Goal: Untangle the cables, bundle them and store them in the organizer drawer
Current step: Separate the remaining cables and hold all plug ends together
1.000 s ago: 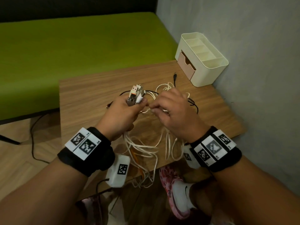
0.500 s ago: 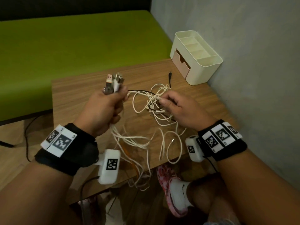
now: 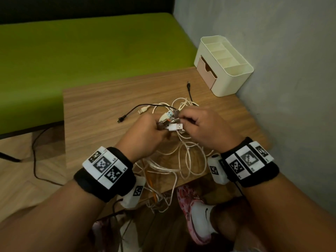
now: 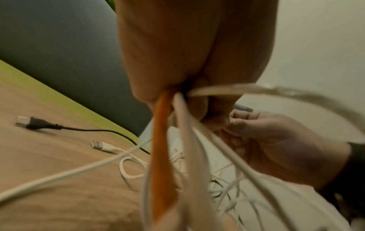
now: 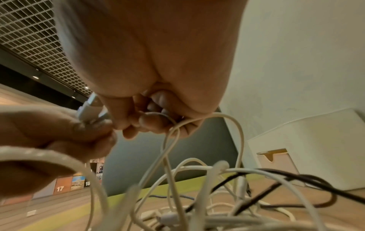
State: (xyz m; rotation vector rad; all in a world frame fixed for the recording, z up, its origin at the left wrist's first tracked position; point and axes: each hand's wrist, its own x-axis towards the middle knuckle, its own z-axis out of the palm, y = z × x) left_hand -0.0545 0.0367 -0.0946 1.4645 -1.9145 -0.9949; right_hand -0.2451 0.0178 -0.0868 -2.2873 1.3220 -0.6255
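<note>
My left hand [image 3: 151, 129] grips a bunch of cable plugs [image 3: 170, 120] above the wooden table [image 3: 101, 110]. In the left wrist view an orange cable [image 4: 160, 156] and several white cables [image 4: 187, 137] hang from that fist. My right hand [image 3: 189, 119] is against the plugs, and in the right wrist view its curled fingers [image 5: 150, 123] pinch a thin white cable [image 5: 171, 134]. The tangle of white cables [image 3: 187, 160] lies under both hands and droops over the near table edge. The cream organizer [image 3: 234, 70] stands at the far right corner, its pink drawer [image 3: 206, 74] pushed in.
A black cable [image 3: 132, 111] with a plug lies on the table left of the hands, a white USB plug [image 3: 142, 110] beside it. A grey wall runs along the right. A green bench [image 3: 81, 51] sits beyond the table. My shoe [image 3: 196, 215] shows below the near edge.
Half a second ago my left hand held the plugs up, apart from the right. Now it has come down and both hands meet at the plug bunch.
</note>
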